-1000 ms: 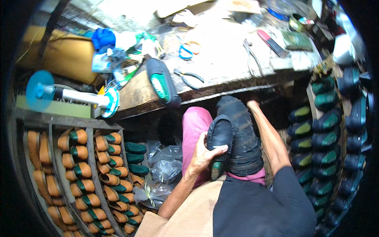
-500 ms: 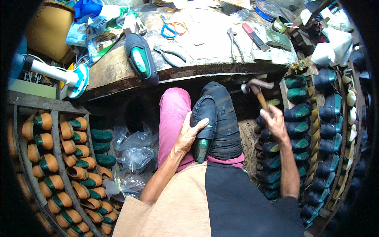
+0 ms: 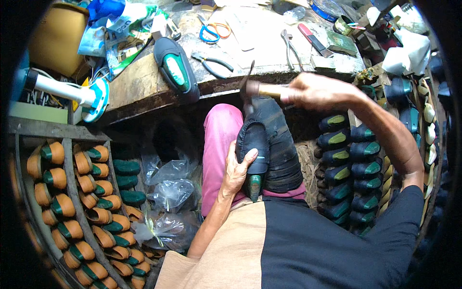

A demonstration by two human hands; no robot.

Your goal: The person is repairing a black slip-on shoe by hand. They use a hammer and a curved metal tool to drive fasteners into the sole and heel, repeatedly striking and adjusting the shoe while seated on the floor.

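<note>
A dark shoe upper on a green last (image 3: 254,139) lies along my right thigh, its green end toward my waist. My left hand (image 3: 237,169) is wrapped round it from the left, thumb across the top. In my right hand (image 3: 317,91) is a hammer (image 3: 274,91), gripped by its wooden handle and blurred by motion. The hammer's head hangs above the far end of the shoe, near my knee; whether it touches cannot be told. A dark shoe sole with a green-and-white middle (image 3: 176,67) rests at the bench's front edge.
On the bench (image 3: 139,79) lie scissors (image 3: 210,33), pliers (image 3: 212,65), pincers (image 3: 290,48) and a red-handled knife (image 3: 314,39). Racks of tan shoes (image 3: 62,204) stand at left, dark shoes on lasts (image 3: 337,156) at right. Clear plastic bags (image 3: 173,195) sit by my left leg.
My right hand has swung the hammer from the right side, up and leftward, over the shoe's far end. My left hand keeps its grip; the view has shifted slightly.
</note>
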